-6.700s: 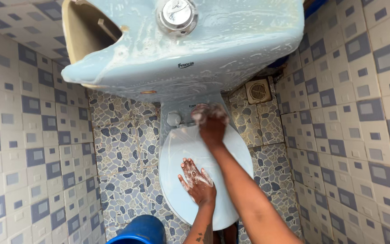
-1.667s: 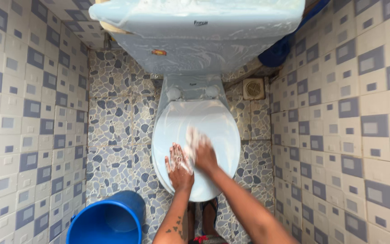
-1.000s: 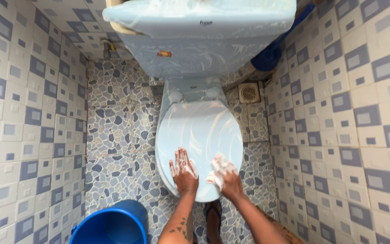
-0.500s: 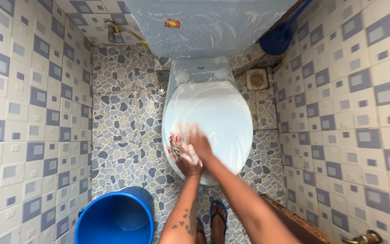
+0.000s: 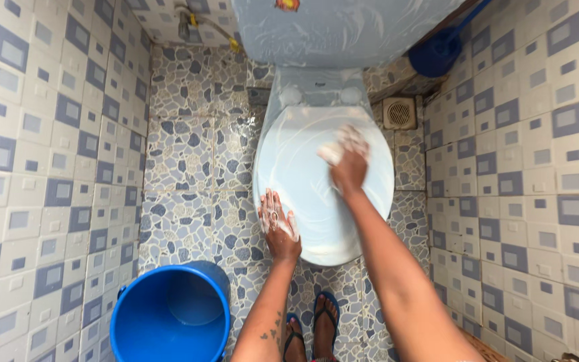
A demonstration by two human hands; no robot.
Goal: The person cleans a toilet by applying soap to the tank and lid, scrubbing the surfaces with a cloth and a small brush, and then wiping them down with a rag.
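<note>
Right hand closed around a soapy white cloth, pressed on the far right part of the closed pale-blue toilet lid. Left hand open, fingers spread flat and foamy, resting on the lid's near left edge, well apart from the right hand. Lid surface streaked with suds. Beyond the lid, the matching pale-blue cistern, also smeared with foam, stands against the far wall. Blue bucket, upright on the pebble-patterned floor at near left of the toilet; its interior shows only blue walls and base, and whether it holds water cannot be told. Square floor drain lies to the right of the toilet, with a dark blue object beyond it. Sandalled feet stand just near the lid's front edge.
</note>
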